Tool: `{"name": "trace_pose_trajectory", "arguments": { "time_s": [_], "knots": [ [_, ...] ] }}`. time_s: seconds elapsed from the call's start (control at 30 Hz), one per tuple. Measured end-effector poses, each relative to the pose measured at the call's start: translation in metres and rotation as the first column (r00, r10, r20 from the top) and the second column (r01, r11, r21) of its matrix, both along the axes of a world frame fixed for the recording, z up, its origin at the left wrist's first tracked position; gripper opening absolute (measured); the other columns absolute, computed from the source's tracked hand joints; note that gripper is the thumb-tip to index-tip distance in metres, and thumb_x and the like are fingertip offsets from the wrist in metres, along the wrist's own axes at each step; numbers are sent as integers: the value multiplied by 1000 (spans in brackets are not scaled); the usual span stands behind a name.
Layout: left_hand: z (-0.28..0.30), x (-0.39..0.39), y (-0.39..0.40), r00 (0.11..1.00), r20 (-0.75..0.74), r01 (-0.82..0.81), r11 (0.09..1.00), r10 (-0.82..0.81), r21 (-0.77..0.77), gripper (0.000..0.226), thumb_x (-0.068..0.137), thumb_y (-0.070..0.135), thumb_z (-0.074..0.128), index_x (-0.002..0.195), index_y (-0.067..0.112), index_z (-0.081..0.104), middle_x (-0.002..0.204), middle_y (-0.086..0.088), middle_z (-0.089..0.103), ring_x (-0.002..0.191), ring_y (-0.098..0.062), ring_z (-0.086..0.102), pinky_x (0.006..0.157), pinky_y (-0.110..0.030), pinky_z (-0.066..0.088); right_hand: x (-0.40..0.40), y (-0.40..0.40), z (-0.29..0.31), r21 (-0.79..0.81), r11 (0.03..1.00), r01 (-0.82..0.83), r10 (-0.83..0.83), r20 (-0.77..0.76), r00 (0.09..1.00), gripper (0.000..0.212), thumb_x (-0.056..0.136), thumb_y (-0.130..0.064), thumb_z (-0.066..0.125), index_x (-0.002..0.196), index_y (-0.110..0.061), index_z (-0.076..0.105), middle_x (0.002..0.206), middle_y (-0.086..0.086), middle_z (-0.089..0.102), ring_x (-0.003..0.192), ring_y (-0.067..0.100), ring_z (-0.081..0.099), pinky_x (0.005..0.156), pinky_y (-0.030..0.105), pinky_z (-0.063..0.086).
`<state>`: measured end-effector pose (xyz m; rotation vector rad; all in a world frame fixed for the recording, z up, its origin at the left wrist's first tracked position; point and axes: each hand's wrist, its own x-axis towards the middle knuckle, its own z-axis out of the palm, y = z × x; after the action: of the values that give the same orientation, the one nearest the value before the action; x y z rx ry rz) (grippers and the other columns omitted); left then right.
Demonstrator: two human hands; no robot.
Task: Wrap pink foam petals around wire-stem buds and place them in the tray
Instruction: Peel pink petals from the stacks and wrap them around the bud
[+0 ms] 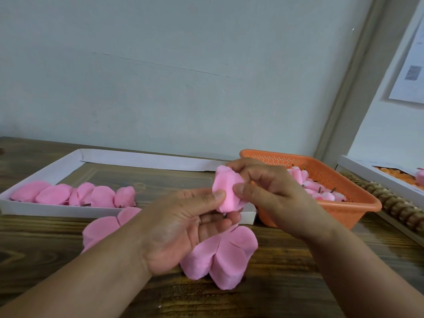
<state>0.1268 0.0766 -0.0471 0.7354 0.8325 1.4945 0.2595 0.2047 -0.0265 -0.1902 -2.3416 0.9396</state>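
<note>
Tabletop (pixel 286 283), dark wood grain, is seen carrying all materials. White tray (pixel 46 211) is noted to the left of the fingers and slightly beyond them; a row of wrapped buds (pixel 75 196) is laid along its near wall. Orange basket (pixel 358 207) is noted directly behind the right hand, with unwrapped buds (pixel 316 188) piled inside. Loose petal sheets (pixel 227 255) are spread flat on the tabletop just below both hands.

Left hand (pixel 181 228) is held palm-up, thumb and fingers (pixel 215 196) closed on the lower half of the bud in work (pixel 228 191). Right hand (pixel 268 189) is curled over from the right, thumb and forefinger pinched on the petal's upper edge. The bud is held between both hands, above the tabletop, long axis roughly upright, tip slightly away. The wire stem is mostly hidden in the left palm.

Judgement: wrapping is in progress. For placement, the tray lies leftward, so the left hand is judged nearer.
</note>
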Motion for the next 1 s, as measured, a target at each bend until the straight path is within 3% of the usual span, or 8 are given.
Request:
{"name": "trace_pose_trajectory", "arguments": {
  "time_s": [0.1, 0.23, 0.37, 0.5, 0.6, 0.7, 0.83, 1.0],
  "knots": [
    [2, -1, 0, 1000, 4, -17, 1000, 17, 5, 32, 66, 16, 68, 92, -1, 75, 91, -16, 73, 71, -16, 71, 59, -19, 55, -1, -6, 1, 29, 999, 41, -40, -21, 999, 15, 85, -19, 56, 74, -11, 62, 88, 2, 67, 86, 12, 61, 82, 29, 48],
    [0, 2, 0, 1000, 10, -11, 1000, 10, 13, 35, 65, 16, 68, 94, -2, 73, 92, -17, 72, 73, -17, 71, 61, -20, 57, 0, -6, 2, -42, 992, 119, -122, -76, 990, 15, 86, -8, 65, 71, -6, 63, 67, 2, 63, 67, 16, 58, 67, 27, 47],
    [-1, 4, 0, 1000, 13, -26, 1000, 26, 15, 34, 65, 16, 68, 93, -3, 73, 88, -16, 72, 73, -18, 71, 60, -21, 57, 0, -11, 5, -56, 984, 169, -174, -103, 979, 19, 82, -6, 67, 65, -7, 60, 58, -2, 58, 59, 8, 51, 57, 20, 42],
    [-1, 3, 0, 1000, -6, -28, 999, 28, 20, 36, 64, 18, 68, 94, -2, 73, 91, -14, 73, 75, -17, 72, 62, -20, 56, -2, -18, 6, -123, 973, 195, -209, -119, 971, 18, 82, -5, 67, 68, 2, 58, 66, 32, 56, 59, 25, 49, 53, 47, 42],
    [-2, 4, 1, 999, -10, -32, 999, 32, 26, 37, 66, 17, 68, 97, -2, 73, 95, -14, 73, 77, -18, 72, 63, -20, 56, -3, -20, 8, -153, 964, 219, -236, -100, 967, 9, 80, 3, 65, 72, 3, 60, 69, 36, 55, 60, 26, 49, 54, 48, 44],
    [-2, 5, 1, 999, 2, -51, 999, 51, 18, 43, 65, 16, 68, 104, -3, 71, 95, -16, 73, 77, -19, 72, 62, -20, 56, -2, -20, 7, -159, 964, 212, -223, -55, 973, 14, 77, 10, 62, 75, -4, 62, 72, 35, 57, 62, 24, 52, 59, 41, 47],
    [0, 3, 1, 996, -21, -81, 996, 81, 25, 40, 62, 16, 68, 99, 0, 73, 97, -18, 73, 77, -19, 72, 62, -20, 56, -6, -23, 4, -152, 962, 227, -243, -96, 965, 19, 74, 10, 64, 75, -9, 61, 75, 37, 56, 62, 25, 52, 60, 44, 48],
    [2, 1, -1, 988, -97, -115, 993, 118, 38, 39, 63, 16, 68, 97, 0, 73, 97, -18, 73, 78, -18, 72, 61, -20, 56, -8, -21, 1, -261, 941, 214, -247, -104, 963, 28, 74, 11, 62, 91, -11, 61, 65, 8, 66, 57, 16, 61, 58, 30, 52]
  ]
}}
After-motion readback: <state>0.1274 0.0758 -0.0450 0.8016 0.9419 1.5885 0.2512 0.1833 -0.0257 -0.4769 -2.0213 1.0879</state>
